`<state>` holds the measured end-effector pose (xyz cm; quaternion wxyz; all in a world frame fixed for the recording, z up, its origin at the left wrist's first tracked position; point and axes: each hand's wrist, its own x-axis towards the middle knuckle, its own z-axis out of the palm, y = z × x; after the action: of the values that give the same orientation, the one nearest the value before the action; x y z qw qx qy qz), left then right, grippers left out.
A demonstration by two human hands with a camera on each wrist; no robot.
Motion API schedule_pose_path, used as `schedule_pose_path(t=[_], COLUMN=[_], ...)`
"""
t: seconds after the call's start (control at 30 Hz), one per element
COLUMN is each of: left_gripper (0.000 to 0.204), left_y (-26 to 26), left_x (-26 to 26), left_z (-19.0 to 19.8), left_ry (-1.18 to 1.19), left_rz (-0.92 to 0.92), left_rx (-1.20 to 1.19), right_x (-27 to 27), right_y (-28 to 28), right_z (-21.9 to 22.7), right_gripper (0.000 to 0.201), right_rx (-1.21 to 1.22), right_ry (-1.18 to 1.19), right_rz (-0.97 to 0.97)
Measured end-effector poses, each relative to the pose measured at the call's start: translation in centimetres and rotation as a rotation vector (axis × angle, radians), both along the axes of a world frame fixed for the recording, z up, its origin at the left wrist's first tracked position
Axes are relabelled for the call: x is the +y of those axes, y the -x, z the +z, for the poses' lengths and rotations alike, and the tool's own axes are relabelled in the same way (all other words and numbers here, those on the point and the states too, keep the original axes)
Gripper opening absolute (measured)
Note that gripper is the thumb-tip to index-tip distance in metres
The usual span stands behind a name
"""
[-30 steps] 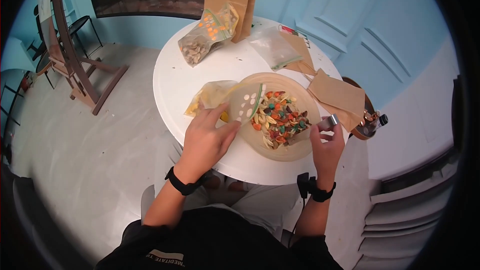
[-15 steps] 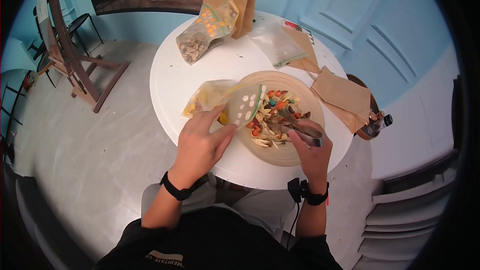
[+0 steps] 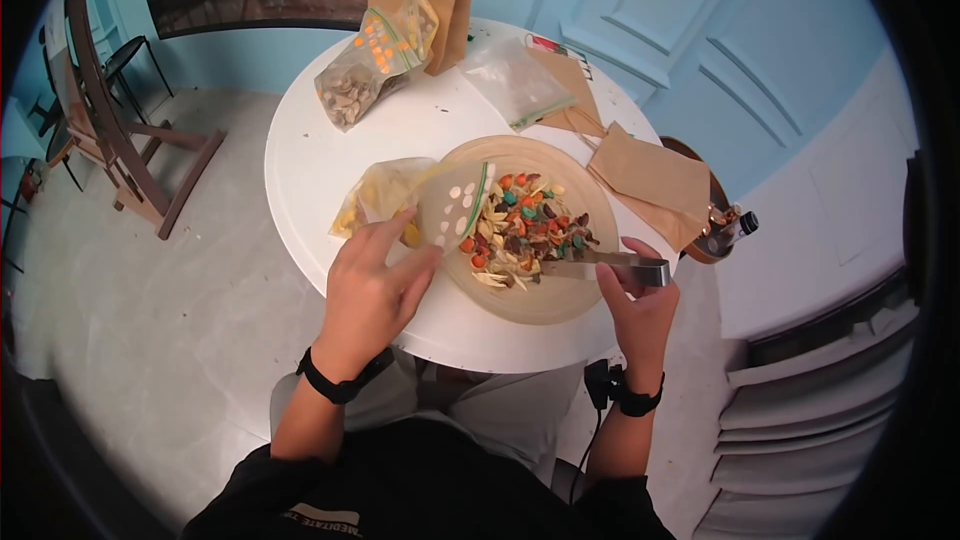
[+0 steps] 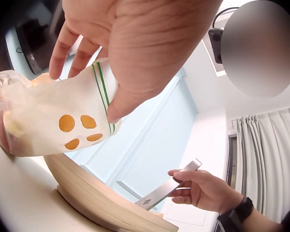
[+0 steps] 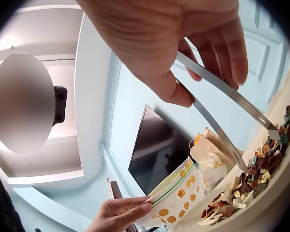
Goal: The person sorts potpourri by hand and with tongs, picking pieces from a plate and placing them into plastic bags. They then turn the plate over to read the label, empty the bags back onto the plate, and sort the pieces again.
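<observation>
My left hand (image 3: 370, 275) pinches the top of a clear zip bag (image 4: 33, 121) with a green seal strip and printed dots. The bag lies on its side with its mouth over the left rim of a round wooden bowl (image 3: 590, 205), and yellow pieces show inside it. In the bowl is a mix of dried petals (image 3: 520, 230) in orange, green, cream and dark red. My right hand (image 3: 640, 310) holds metal tongs (image 5: 222, 89) between thumb and fingers. The tongs' tips are spread apart, down at the dried petals in the right wrist view.
At the back of the white table (image 3: 310, 150) a brown paper bag (image 3: 415, 0) stands behind a zip bag (image 3: 350, 95) of brownish pieces. A clear plastic bag (image 3: 515, 85) and a folded paper bag (image 3: 650, 180) lie behind the bowl. Off the right edge is a container with a bottle (image 3: 740, 227).
The tongs dipped into the middle of the petals, then drew back to the right, their tips now at the pile's right side. The left hand keeps hold of the bag; the head view has shifted.
</observation>
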<state>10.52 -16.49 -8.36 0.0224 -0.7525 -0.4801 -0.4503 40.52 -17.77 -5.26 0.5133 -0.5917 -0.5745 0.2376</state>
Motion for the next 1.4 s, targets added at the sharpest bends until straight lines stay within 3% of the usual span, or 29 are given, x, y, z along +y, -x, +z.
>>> schedule_pose_path(t=[0.1, 0.23, 0.37, 0.47, 0.7, 0.8, 0.9, 1.1, 1.3, 1.4], left_gripper=[0.018, 0.019, 0.019, 0.018, 0.017, 0.017, 0.017, 0.017, 0.018, 0.019], left_y=[0.1, 0.1, 0.3, 0.5, 0.0, 0.0, 0.2, 0.4, 0.2, 0.4], left_x=[-0.1, -0.1, 0.4, 0.6, 1.1, 0.9, 0.8, 0.8, 0.8, 0.8], left_z=[0.0, 0.1, 0.3, 0.5, 1.5, 1.6, 1.5, 1.5, 1.5, 1.4], left_ry=[0.030, 0.055, 0.042, 0.030, 0.023, 0.028, 0.033, 0.031, 0.034, 0.035], left_rz=[-0.004, 0.011, 0.000, -0.001, -0.003, 0.002, 0.011, 0.013, 0.012, 0.018], left_rx=[0.008, 0.016, 0.037, 0.064, 0.121, 0.127, 0.120, 0.108, 0.095, 0.084], right_x=[0.2, 1.7, 3.6, 3.6, 5.3, 6.6, 7.3, 7.0, 7.5, 7.3], right_y=[0.9, 2.1, 2.7, 2.7, 5.3, 5.6, 4.8, 2.7, 1.0, 1.6], right_z=[0.8, 0.3, 0.4, 2.0, 2.0, 1.6, 0.9, 3.4, 1.2, 0.8], right_gripper=[0.037, 0.032, 0.029, 0.028, 0.028, 0.029, 0.032, 0.031, 0.028, 0.029], right_rx=[-0.038, 0.010, -0.116, 0.062, 0.126, -0.041, -0.161, -0.262, -0.521, -0.423], right_ry=[0.125, 0.074, -0.098, -0.010, 0.079, 0.137, -0.006, 0.014, -0.143, -0.100], right_rz=[0.015, 0.218, 0.202, 0.136, 0.466, 0.494, 0.327, 0.116, -0.067, 0.026])
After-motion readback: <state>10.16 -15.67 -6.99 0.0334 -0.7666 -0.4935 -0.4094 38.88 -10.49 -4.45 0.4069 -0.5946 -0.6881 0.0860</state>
